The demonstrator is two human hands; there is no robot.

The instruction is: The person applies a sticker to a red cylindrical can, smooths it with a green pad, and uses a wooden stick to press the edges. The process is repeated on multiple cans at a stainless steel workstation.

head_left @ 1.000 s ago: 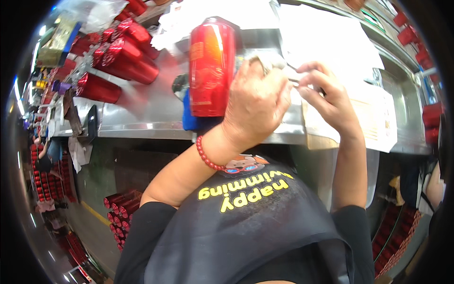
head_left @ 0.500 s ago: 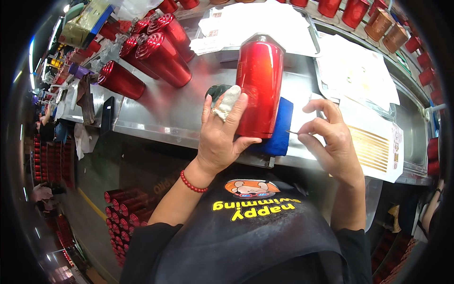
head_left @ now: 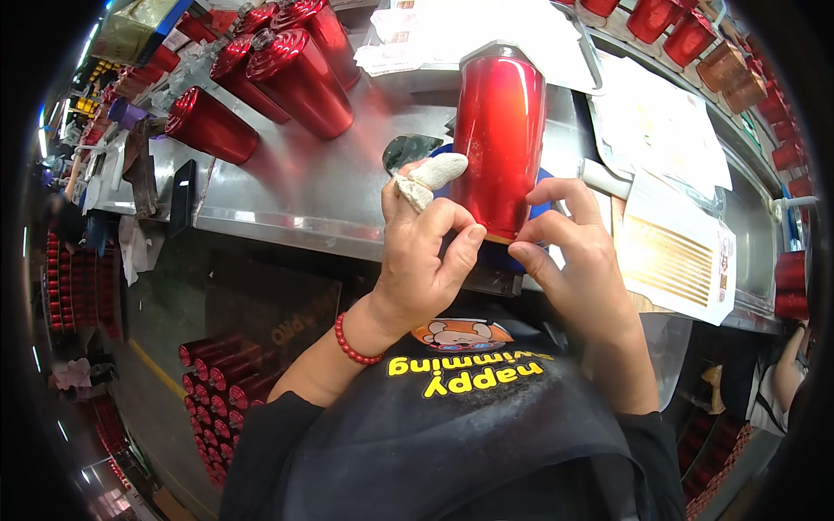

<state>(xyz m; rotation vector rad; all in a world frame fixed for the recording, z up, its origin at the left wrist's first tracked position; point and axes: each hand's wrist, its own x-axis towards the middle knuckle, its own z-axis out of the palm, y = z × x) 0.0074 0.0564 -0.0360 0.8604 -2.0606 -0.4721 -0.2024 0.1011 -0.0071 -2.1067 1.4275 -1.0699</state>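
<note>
A shiny red metal vessel (head_left: 499,130) with a dark rim lies on a blue cloth (head_left: 543,165), its near end toward me. Across that near end runs a thin gold strip (head_left: 498,239), with a hand at each end of it. My left hand (head_left: 421,260) is closed, thumb and forefinger pinching at the strip's left end; a white cloth finger cover (head_left: 439,171) sits on one finger. At the right end my right hand (head_left: 573,252) is closed too, its thumb and forefinger together against the strip and the vessel's edge.
Right of the vessel lies a white sheet (head_left: 682,252) of gold strips. Papers on a tray (head_left: 512,39) are behind. Several red vessels (head_left: 300,82) stand at the left on the metal bench (head_left: 287,204). A dark rounded object (head_left: 408,152) is beside my left hand.
My left hand has let go of the vessel's side and come to its near end. The right hand has brought the thin strip leftward against that end. The vessel has shifted slightly right.
</note>
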